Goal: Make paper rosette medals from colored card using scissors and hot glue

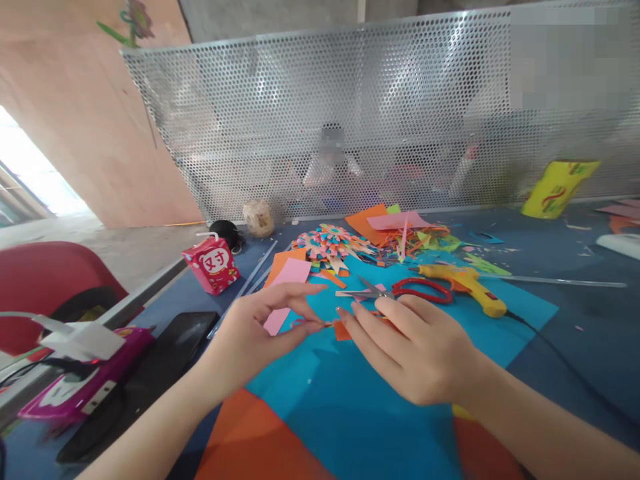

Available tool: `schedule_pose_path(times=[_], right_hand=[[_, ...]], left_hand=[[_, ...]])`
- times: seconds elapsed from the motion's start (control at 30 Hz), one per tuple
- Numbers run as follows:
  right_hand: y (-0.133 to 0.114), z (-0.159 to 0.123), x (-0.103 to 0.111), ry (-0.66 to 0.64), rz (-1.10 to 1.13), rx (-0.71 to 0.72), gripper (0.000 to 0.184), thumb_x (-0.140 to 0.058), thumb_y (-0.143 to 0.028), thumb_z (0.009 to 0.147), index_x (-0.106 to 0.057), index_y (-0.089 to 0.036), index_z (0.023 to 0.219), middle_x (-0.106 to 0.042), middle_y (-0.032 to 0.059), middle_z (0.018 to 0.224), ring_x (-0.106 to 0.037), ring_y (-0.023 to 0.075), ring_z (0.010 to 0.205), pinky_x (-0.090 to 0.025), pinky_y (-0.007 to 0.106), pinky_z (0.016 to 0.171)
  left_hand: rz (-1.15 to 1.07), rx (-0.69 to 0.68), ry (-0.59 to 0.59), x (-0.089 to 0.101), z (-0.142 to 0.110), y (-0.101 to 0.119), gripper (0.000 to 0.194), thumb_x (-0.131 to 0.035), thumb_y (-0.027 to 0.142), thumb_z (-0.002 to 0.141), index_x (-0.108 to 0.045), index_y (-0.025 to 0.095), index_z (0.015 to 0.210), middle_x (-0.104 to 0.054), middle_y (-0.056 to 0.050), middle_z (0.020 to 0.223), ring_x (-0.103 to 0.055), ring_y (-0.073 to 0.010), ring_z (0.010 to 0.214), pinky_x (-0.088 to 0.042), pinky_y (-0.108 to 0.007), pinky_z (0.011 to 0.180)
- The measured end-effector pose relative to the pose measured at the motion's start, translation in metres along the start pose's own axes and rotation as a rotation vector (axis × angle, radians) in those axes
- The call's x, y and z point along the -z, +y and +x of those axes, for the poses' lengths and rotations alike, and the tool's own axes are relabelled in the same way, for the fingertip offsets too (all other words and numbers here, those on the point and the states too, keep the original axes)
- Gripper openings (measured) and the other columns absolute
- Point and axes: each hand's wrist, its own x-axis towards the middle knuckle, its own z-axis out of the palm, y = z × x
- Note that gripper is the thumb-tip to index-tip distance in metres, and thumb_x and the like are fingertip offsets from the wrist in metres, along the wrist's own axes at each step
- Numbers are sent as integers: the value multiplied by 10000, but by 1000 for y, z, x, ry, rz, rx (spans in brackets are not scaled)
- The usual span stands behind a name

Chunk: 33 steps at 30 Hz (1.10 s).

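My left hand (280, 317) is closed in a pinch, thumb against fingers; a thin tip shows at the fingertips, too small to name. Close beside it, my right hand (415, 347) has its fingers bent around a small orange paper piece (343, 331); its thumb is hidden. Both hands are over a large blue sheet of paper (310, 387). Just beyond the right hand lie red-handled scissors (423, 289), blades pointing left. Pink paper (293, 272) lies beyond the left hand. Farther back sits a fringed multicoloured paper flower-like piece (327, 241).
A yellow glue gun (463, 280) with a black cable lies right of the scissors, near a clear glue stick (555, 281). Paper scraps (425, 239) are heaped behind. On the left are a red drink carton (211, 263), a black phone (173, 340) and a magenta power strip (85, 387). A perforated metal screen (300, 87) borders the table.
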Motion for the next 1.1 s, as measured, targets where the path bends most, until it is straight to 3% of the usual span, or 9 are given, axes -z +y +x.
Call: schedule_pose_path(times=[0.13, 0.23, 0.43, 0.63, 1.1], right_hand=[[1, 1, 1, -15, -14, -12, 185, -530, -165, 792, -638, -112, 932, -677, 57, 832, -571, 200, 740, -447, 318, 535], [0, 1, -1, -24, -28, -16, 182, -544, -174, 785, -642, -120, 928, -678, 54, 828, -569, 203, 745, -454, 322, 548], [0, 0, -3, -30, -22, -34, 183, -524, -156, 792, -644, -116, 925, -679, 54, 820, -567, 199, 746, -460, 319, 551], [0, 1, -3, -46, -27, -16, 205, -528, -171, 793, -634, -103, 956, -676, 59, 827, -568, 200, 737, -458, 325, 553], [-12, 0, -9, -75, 24, 54, 210, -498, -198, 812, -629, -92, 937, -661, 96, 859, -568, 210, 750, -405, 322, 527]], left_hand=[[-277, 102, 42, 4, 2, 2, 303, -655, 180, 670, -599, 190, 967, -679, 8, 695, -637, -133, 666, -515, -247, 657], [-310, 64, 43, 8, 2, 2, 298, -656, 162, 670, -608, 196, 962, -677, 7, 694, -632, -124, 654, -514, -229, 635], [102, -16, 52, 9, 2, -4, 314, -614, 237, 716, -582, 231, 1028, -685, -10, 810, -600, -184, 881, -442, -348, 829], [426, -195, -23, 2, 1, -5, 380, -565, 252, 753, -481, 250, 1124, -682, -13, 864, -564, -206, 945, -340, -432, 861], [712, -286, -151, -9, -5, -8, 450, -496, 154, 746, -440, 262, 1180, -651, -19, 879, -546, -193, 917, -273, -433, 866]])
